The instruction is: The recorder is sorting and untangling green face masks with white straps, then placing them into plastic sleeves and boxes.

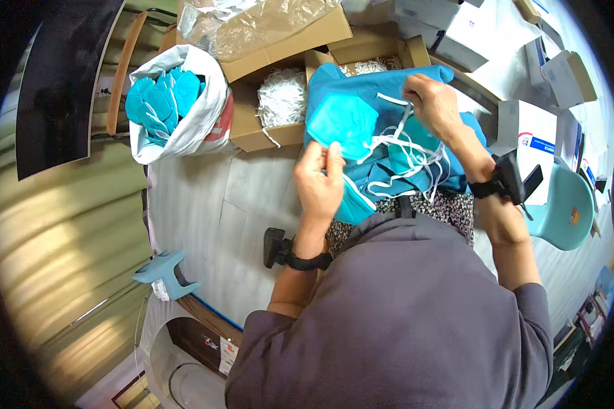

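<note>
Could snag or knot the white straps, heaped in crossing loops at two o'clock from the view's centre, by pulling one end too fast. Could bend the teal mask, at one o'clock, by tugging against a hold on one edge only. Could also knock loose the lower mask, near centre toward three o'clock, by brushing it with the left wrist.

Left hand: just off centre toward one o'clock, grip closed on the teal mask's lower edge, thumb on top, forearm rising from six o'clock. Right hand: higher, near two o'clock, fingertips seemingly pinched on the white straps.
</note>
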Demonstrator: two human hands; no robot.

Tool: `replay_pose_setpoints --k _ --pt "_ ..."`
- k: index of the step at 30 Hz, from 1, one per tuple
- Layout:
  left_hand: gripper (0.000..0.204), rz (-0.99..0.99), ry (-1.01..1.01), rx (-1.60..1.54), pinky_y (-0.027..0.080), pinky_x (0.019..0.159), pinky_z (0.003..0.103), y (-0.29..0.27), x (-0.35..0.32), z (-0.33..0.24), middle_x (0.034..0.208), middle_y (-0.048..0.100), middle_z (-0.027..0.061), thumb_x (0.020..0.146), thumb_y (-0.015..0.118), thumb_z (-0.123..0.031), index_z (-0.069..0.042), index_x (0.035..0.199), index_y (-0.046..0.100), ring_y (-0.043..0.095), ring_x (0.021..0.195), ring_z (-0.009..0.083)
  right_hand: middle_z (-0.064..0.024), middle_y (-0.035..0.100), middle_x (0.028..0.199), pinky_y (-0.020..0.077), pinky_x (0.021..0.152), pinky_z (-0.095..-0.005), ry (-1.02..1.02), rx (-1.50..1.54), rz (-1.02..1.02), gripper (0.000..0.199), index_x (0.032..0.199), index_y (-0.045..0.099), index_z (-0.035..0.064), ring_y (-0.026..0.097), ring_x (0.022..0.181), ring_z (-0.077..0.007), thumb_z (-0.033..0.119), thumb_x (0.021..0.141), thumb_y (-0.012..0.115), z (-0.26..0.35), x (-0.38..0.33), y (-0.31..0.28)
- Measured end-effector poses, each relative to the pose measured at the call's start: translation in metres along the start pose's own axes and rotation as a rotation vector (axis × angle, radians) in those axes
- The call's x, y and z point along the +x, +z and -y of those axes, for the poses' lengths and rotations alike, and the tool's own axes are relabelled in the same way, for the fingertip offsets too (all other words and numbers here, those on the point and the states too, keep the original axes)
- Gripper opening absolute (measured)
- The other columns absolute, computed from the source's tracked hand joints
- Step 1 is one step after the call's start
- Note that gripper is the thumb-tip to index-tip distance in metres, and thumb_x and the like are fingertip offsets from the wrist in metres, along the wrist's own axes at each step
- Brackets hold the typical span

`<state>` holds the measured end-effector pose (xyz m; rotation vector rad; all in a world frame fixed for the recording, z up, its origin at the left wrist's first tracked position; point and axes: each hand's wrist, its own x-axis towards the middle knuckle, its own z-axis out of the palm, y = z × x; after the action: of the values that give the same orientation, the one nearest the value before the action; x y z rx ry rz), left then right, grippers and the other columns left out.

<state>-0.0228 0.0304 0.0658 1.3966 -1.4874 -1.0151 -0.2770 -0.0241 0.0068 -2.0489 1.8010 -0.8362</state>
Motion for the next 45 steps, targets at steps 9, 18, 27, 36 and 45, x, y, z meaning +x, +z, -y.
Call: replay_pose_setpoints --k 9,18,27,36,45 --pt "0.012 -0.026 -0.150 -0.178 0.042 0.051 0.022 0.002 0.002 0.010 0.077 0.064 0.0040 0.098 0.056 -0.008 0.003 0.093 0.056 0.051 0.060 0.0029 -0.0126 0.065 0.078 0.0508 0.059 -0.0315 0.298 0.725 0.289 0.019 0.095 0.063 -0.0011 0.064 0.068 -0.0170 0.002 0.080 0.074 0.101 -0.032 0.009" --pt "0.020 -0.031 -0.162 -0.436 0.048 0.070 0.021 0.012 0.003 0.033 0.095 0.066 0.0070 0.091 0.065 0.002 0.003 0.106 0.053 0.061 0.081 0.0071 -0.0152 0.064 0.080 0.0515 0.063 -0.0368 -0.131 0.493 0.089 0.010 0.086 0.064 0.0011 0.066 0.074 -0.0306 -0.003 0.077 0.068 0.090 -0.034 0.013" --pt "0.009 0.035 -0.317 -0.681 0.035 0.051 0.021 -0.038 0.009 -0.008 0.079 0.059 0.0027 0.096 0.059 -0.006 -0.002 0.102 0.054 0.047 0.057 0.0049 -0.0146 0.069 0.102 0.0536 0.069 -0.0381 -0.080 0.394 0.124 0.027 0.106 0.069 0.0070 0.067 0.083 -0.0318 0.006 0.079 0.069 0.026 0.003 -0.016" --pt "0.032 0.270 -0.386 -0.321 0.036 0.048 0.019 -0.022 -0.001 0.003 0.081 0.061 0.0044 0.098 0.062 -0.026 0.003 0.110 0.056 0.046 0.053 0.0063 0.0037 0.056 0.077 0.0454 0.061 -0.0227 0.164 1.002 0.281 0.011 0.096 0.060 -0.0001 0.051 0.070 -0.0038 0.010 0.093 0.063 0.065 -0.007 -0.016" --pt "0.016 0.229 -0.072 0.002 0.020 0.047 0.021 -0.009 0.009 -0.007 0.062 0.044 -0.0098 0.098 0.061 -0.010 -0.002 0.085 0.060 0.031 0.056 -0.0022 -0.0062 0.062 0.087 0.0472 0.059 -0.0292 0.033 0.629 -0.073 0.023 0.099 0.063 0.0029 0.054 0.064 -0.0146 0.010 0.081 0.075 0.082 -0.003 -0.019"
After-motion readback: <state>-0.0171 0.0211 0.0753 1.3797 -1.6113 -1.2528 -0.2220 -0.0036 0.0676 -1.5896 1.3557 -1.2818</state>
